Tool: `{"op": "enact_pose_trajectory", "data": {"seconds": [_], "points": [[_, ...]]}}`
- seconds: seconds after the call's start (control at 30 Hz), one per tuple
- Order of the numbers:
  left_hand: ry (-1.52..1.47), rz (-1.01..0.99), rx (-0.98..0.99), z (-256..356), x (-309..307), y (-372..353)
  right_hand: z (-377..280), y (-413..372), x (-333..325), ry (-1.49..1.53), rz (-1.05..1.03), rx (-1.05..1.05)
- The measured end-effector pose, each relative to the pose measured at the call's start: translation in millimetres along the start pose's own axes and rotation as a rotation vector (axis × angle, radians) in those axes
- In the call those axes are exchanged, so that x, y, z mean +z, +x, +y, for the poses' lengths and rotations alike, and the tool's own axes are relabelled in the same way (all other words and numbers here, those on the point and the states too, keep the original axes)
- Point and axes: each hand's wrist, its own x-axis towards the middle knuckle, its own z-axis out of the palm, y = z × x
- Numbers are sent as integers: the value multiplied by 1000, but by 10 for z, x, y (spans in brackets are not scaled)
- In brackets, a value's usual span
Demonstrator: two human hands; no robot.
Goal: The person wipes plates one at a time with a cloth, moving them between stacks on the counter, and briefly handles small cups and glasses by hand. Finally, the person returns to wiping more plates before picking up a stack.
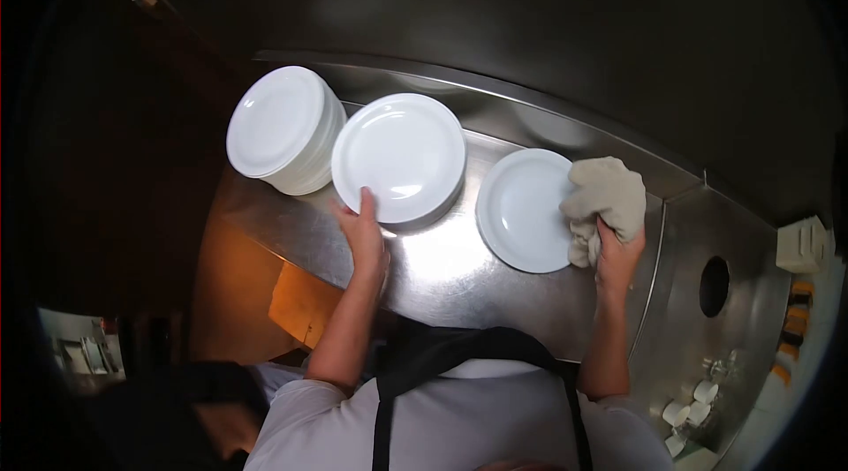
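Observation:
My left hand [365, 237] grips the near rim of a white plate [399, 156] held just above the steel counter [459, 272]. My right hand [617, 259] is closed on a crumpled beige cloth [605, 197] that rests against the right edge of another white plate [523, 209] lying flat on the counter. A tall stack of white plates [283, 128] stands at the left end of the counter, right beside the plate in my left hand.
A round hole [714, 286] is cut into the steel top at the right. Small white cups [691, 409] sit at the lower right. A steel wall [530, 21] backs the counter. Dark floor lies to the left.

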Motion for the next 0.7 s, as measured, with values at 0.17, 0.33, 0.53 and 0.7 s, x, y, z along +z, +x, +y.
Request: {"op": "enact_pose_trajectory", "data": {"seconds": [0.17, 0.33, 0.53, 0.7], "points": [[179, -372, 148, -469, -420, -925, 381, 315, 218, -630, -173, -126], [506, -885, -464, -739, 221, -974, 771, 218, 870, -1017, -525, -426], [543, -1107, 168, -1245, 268, -608, 416, -521, 634, -705, -941, -269], [430, -1041, -393, -639, 52, -881, 286, -540, -26, -1065, -823, -230]]}}
